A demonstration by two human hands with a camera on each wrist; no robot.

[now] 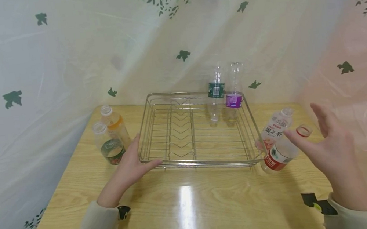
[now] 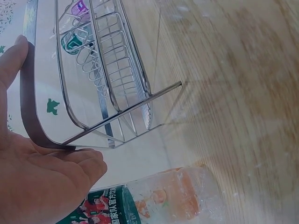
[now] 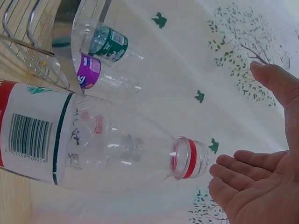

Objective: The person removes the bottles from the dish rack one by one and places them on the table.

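A silver wire dish rack sits on the table. My left hand touches its front left corner, thumb along the front rim and fingers at the left side. The left wrist view shows the corner between the spread thumb and fingers. My right hand is held in the air, thumb and fingers apart, nothing in it. Nearest to it stands a clear bottle with a red and white label, its uncapped neck close to the fingertips. Beside that is a bottle with a pink and white label.
Two clear bottles, one with a green label and one with a purple label, stand upright in the rack's back right. Left of the rack are a green-labelled bottle and an orange-banded bottle. A patterned curtain hangs behind the table.
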